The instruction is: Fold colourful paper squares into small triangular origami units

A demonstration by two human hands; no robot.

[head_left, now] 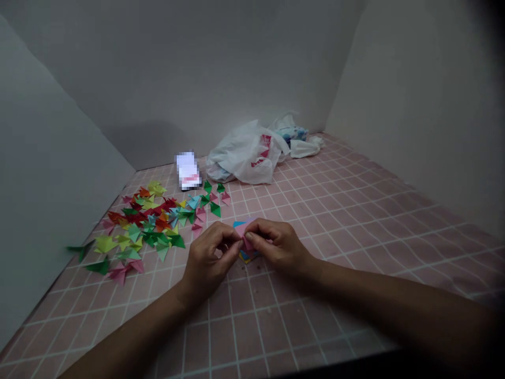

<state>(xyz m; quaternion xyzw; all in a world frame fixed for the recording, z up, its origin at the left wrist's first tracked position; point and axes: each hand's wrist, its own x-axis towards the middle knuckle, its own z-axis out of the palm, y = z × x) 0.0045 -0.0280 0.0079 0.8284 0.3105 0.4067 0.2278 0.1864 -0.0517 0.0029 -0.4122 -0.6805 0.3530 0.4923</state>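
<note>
Between my two hands is a small pink piece of origami paper [247,242], partly covered by the fingers. My left hand [209,258] pinches its left side between thumb and forefinger. On the other side, my right hand [278,242] grips the paper with its thumb and bent fingers. Under and behind the hands lies a stack of coloured paper [239,224], with blue, lilac and yellow edges showing. To the left, many folded paper cranes [152,221] in red, green, yellow, pink and blue are spread in a loose heap.
A phone with a lit, blurred screen [188,171] leans at the back, beside a crumpled white plastic bag [248,152]. Farther right lies a blue and white package [294,134]. Pale walls enclose the pink checked tablecloth [355,210] at the back and both sides.
</note>
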